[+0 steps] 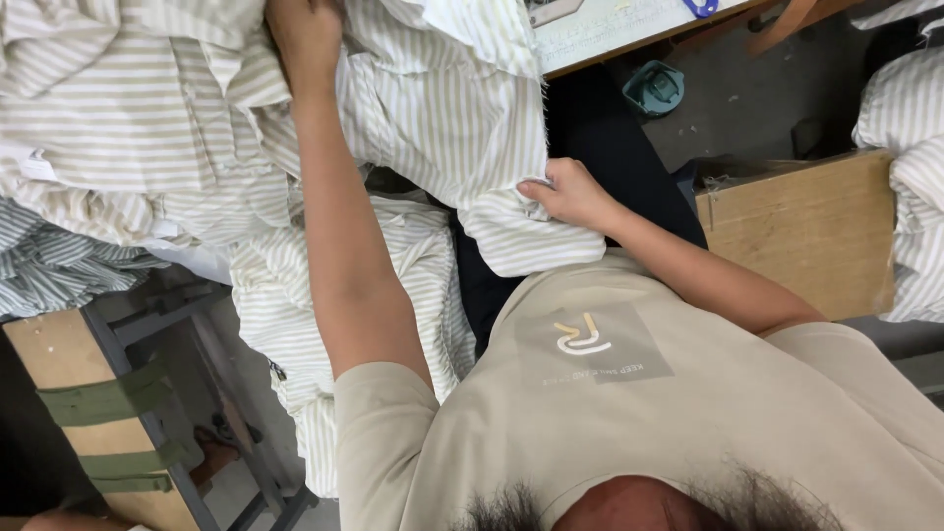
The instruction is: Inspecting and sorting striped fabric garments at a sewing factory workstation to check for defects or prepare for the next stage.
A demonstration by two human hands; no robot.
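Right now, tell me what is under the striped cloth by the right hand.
The right hand pinches the striped cloth. Below its edge dark fabric shows. Whatever lies beneath the rest is covered.

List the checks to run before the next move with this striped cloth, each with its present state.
1. Right hand has a hold on the striped cloth: ok, its fingers pinch a fold above the lap.
2. Left hand has a hold: cannot tell. It lies on the cloth pile, but the picture's top edge cuts off its fingers.
3. Cloth off the floor: cannot tell. A length hangs low beside the metal frame.
4. Blue scissor handles away from both hands: ok, they lie on the table.
5. Cardboard box clear of the right arm: ok, apart.
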